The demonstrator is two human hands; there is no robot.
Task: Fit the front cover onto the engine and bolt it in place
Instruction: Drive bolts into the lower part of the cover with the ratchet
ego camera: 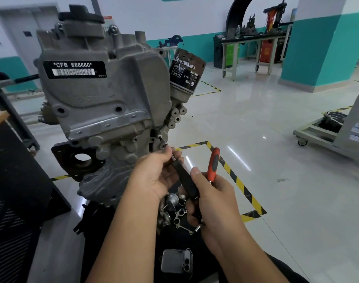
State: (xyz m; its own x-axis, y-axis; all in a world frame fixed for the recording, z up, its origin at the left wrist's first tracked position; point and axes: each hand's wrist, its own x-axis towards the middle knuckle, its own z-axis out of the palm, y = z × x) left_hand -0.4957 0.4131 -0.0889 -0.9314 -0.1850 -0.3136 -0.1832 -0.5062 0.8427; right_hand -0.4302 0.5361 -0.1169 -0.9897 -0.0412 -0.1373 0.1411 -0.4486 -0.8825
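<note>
**Single head-worn view, looking down over the hands**

One wide-angle camera sat on the person's head, facing forward and downward. It was close to the engine (105,103), which filled the left half, with both forearms rising from the bottom edge. Only this view was given, so nothing was shared

Glossy floor (256,139), striped tape (235,180), wheeled cart (317,135)

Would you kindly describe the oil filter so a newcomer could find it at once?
Start at the big grey engine with its barcode label. At its upper right edge stands the oil filter, a tilted black can with white print, the only dark cylinder among bare grey castings.
</note>
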